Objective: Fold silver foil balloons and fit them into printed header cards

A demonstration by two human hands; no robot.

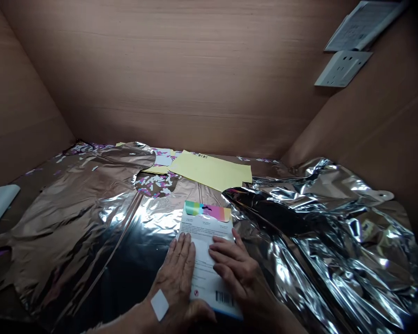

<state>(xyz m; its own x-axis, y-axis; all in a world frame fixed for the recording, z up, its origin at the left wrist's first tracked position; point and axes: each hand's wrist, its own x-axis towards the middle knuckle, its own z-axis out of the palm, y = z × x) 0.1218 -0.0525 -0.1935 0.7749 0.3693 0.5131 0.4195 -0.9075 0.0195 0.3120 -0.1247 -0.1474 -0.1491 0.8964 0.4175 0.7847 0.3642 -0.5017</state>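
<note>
Flat on the shiny foil sheet (139, 260) lies a white printed package (202, 260) with a colourful hang-tab top and a barcode near its bottom. My left hand (176, 273) rests palm down along its left side, fingers stretched out, thumb toward the lower edge. A white diamond-shaped patch (159, 305) is on the back of that hand near the wrist. My right hand (237, 266) lies across the package's right side, with its fingers extended and slightly apart. Both hands touch the package; part of its face is hidden beneath them.
Behind the package lie yellow cardboard sheets (212, 169). Crumpled silver foil (334, 222) spreads to the right. Small coloured paper bits (156, 185) show through a hole in the foil. Glasses (79, 148) sit at back left, a white object (0, 202) at far left. Wooden panels enclose the surface.
</note>
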